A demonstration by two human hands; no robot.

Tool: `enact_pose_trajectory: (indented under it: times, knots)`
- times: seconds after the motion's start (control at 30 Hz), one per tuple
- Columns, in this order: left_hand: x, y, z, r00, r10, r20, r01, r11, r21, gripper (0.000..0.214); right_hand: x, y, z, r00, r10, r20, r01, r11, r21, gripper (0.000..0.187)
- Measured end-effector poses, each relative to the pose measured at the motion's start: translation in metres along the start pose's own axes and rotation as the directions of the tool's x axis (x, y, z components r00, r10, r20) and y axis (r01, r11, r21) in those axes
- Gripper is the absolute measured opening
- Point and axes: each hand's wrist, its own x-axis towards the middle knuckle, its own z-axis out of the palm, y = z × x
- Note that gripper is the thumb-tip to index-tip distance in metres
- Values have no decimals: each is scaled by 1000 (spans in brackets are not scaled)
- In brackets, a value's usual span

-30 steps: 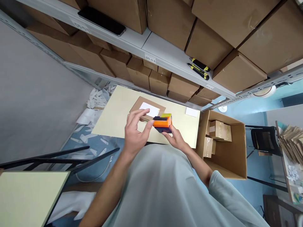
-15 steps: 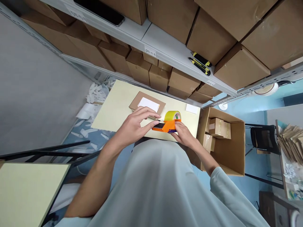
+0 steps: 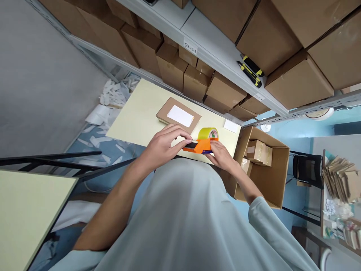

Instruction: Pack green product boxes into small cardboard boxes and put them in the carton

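My right hand [image 3: 221, 154] is closed around an orange tape dispenser [image 3: 201, 146], which carries a roll of yellow tape [image 3: 207, 133]. At the dispenser's dark front end, my left hand [image 3: 169, 145] has thumb and forefinger pinched together on what looks like the tape's free end; the strip itself is thin and hard to see. Just beyond my left fingers, a flat brown cardboard box [image 3: 164, 111] lies on the pale yellow table [image 3: 126, 124]. A white label [image 3: 180, 116] covers part of its top.
An open carton [image 3: 266, 184] holding small taped boxes [image 3: 259, 152] stands right of the table. A white paper [image 3: 230, 126] lies near the table's right end. Two utility knives [image 3: 251, 71] rest on the shelf [image 3: 210, 35] above, among cardboard boxes.
My left thumb and forefinger have closed together at the dispenser's front end. The right hand keeps its hold on the dispenser. My view has shifted and turned slightly.
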Motion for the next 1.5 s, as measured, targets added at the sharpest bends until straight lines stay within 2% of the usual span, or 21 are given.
enact_pose_trajectory:
  times: [0.13, 0.23, 0.3, 0.4, 0.5, 0.57, 0.67, 0.77, 0.87, 0.97, 1.17, 1.27, 1.33, 1.4, 1.47, 1.5]
  knots:
    - [-16, -16, 14, 994, -54, -93, 55, 998, 13, 18, 2, 5, 5, 998, 29, 62, -28, 999, -17, 30]
    - [-40, -40, 35, 984, -141, -108, 138, 990, -36, 20, -6, 13, 13, 977, 57, 207, -51, 998, -35, 37]
    - [-60, -59, 53, 966, -234, -106, 223, 969, -104, 21, -16, 21, 19, 938, 94, 332, -77, 995, -62, 37]
    - [-90, -89, 77, 903, -410, -130, 383, 904, -191, 20, -33, 40, 25, 863, 182, 472, -128, 981, -144, 35]
    - [-107, -124, 87, 782, -579, -230, 538, 814, -219, 20, -44, 64, 30, 791, 302, 532, -201, 949, -241, 36]
    - [-110, -150, 88, 708, -651, -275, 609, 759, -228, 16, -44, 80, 38, 754, 373, 541, -253, 925, -285, 37]
    - [-102, -188, 91, 649, -710, -272, 666, 704, -247, 11, -37, 96, 58, 726, 444, 525, -312, 893, -324, 35]
    - [-88, -217, 100, 643, -718, -266, 669, 695, -261, 12, -28, 104, 81, 704, 520, 483, -373, 850, -373, 32]
    - [-74, -237, 112, 642, -726, -249, 667, 688, -285, 18, -21, 106, 97, 657, 609, 445, -442, 789, -427, 30]
    - [-62, -248, 126, 601, -745, -289, 680, 667, -304, 18, -15, 105, 105, 621, 658, 427, -458, 746, -483, 32]
    - [-45, -257, 158, 527, -737, -424, 663, 668, -337, 14, -11, 102, 116, 594, 695, 405, -408, 695, -593, 42]
    - [-33, -248, 170, 441, -786, -434, 697, 604, -386, 16, -13, 103, 120, 617, 692, 374, -416, 691, -591, 41]
    - [-25, -238, 174, 377, -827, -418, 725, 544, -423, 26, -15, 102, 123, 646, 681, 346, -434, 700, -567, 36]
    - [-17, -229, 175, 306, -870, -386, 736, 473, -484, 48, -18, 101, 126, 670, 669, 322, -453, 712, -537, 33]
    - [-12, -224, 174, 227, -901, -369, 709, 413, -572, 83, -22, 100, 130, 677, 667, 309, -476, 718, -508, 34]
    - [-11, -223, 172, 181, -912, -368, 706, 381, -597, 94, -24, 100, 131, 674, 672, 307, -486, 717, -500, 35]
